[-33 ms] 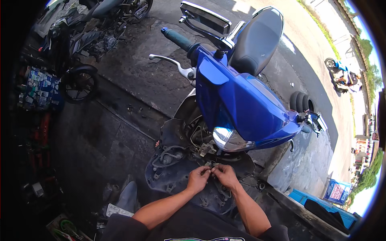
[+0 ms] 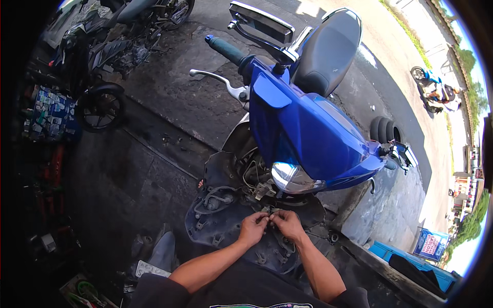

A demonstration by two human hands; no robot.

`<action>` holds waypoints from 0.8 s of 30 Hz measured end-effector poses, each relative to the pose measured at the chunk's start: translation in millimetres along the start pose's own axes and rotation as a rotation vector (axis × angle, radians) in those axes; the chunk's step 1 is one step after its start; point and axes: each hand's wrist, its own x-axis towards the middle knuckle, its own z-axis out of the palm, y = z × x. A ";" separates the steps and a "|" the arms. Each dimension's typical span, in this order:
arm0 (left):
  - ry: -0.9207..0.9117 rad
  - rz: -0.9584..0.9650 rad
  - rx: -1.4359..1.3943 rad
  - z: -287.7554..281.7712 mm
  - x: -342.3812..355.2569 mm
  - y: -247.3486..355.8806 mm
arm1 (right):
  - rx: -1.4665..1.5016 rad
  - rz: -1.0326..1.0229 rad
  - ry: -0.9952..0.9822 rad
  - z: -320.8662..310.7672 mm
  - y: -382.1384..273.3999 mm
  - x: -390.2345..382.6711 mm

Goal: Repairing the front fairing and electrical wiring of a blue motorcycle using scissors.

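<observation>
The left hand [image 2: 252, 229] and right hand [image 2: 287, 226] meet at the fingertips; whether they grip a small part, I cannot tell. The dark panel [image 2: 265, 247] lies beneath them, below the blue scooter's headlight [image 2: 295, 177]. A blue sign [image 2: 430, 244] carries lettering; the stickers [image 2: 51, 115] at left are too small to read.
</observation>
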 end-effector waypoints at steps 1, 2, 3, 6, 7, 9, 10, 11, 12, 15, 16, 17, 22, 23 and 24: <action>-0.041 -0.078 -0.149 -0.5 0.5 1.2 | 0.115 0.035 -0.017 2.4 2.9 2.7; -0.043 -0.078 -0.148 -1.3 1.4 0.7 | 0.229 0.070 -0.033 3.6 5.2 4.1; -0.059 -0.088 -0.180 -2.1 2.9 -0.1 | 0.230 0.070 -0.031 2.4 6.9 5.6; -0.075 -0.104 -0.225 -3.1 2.5 -2.2 | 0.297 0.154 -0.082 0.4 2.4 9.2; -0.076 -0.105 -0.240 -3.4 2.9 -2.2 | 0.328 0.186 -0.098 -0.2 2.2 11.0; -0.080 -0.101 -0.222 -3.5 3.1 -2.2 | 0.359 0.216 -0.115 -1.1 -0.2 13.4; -0.082 -0.099 -0.205 -3.7 2.7 -2.0 | 0.371 0.249 -0.117 -1.3 -4.2 13.0; -0.079 -0.100 -0.205 -4.2 2.8 -1.8 | 0.381 0.281 -0.119 -1.2 -7.7 12.6; -0.070 -0.100 -0.157 -4.9 3.1 -1.5 | 0.380 0.281 -0.123 -0.8 -10.5 12.3; -0.059 -0.096 -0.096 -4.7 2.3 0.5 | 0.382 0.313 -0.105 -0.9 -13.3 12.1; -0.055 -0.091 -0.081 -4.9 1.8 0.7 | 0.358 0.292 -0.094 -0.4 -10.9 11.7; -0.055 -0.092 -0.082 -5.5 2.3 0.7 | 0.333 0.272 -0.083 0.1 -7.5 11.4; -0.073 -0.118 -0.079 -4.1 2.8 -0.7 | 0.070 -0.007 0.006 -0.7 13.7 6.8; -0.070 -0.120 -0.080 -5.4 3.1 -0.9 | 0.023 -0.112 0.076 -0.7 10.0 1.2; -0.076 -0.122 -0.105 -7.1 4.3 -0.9 | 0.024 -0.111 0.073 -0.2 4.9 -4.8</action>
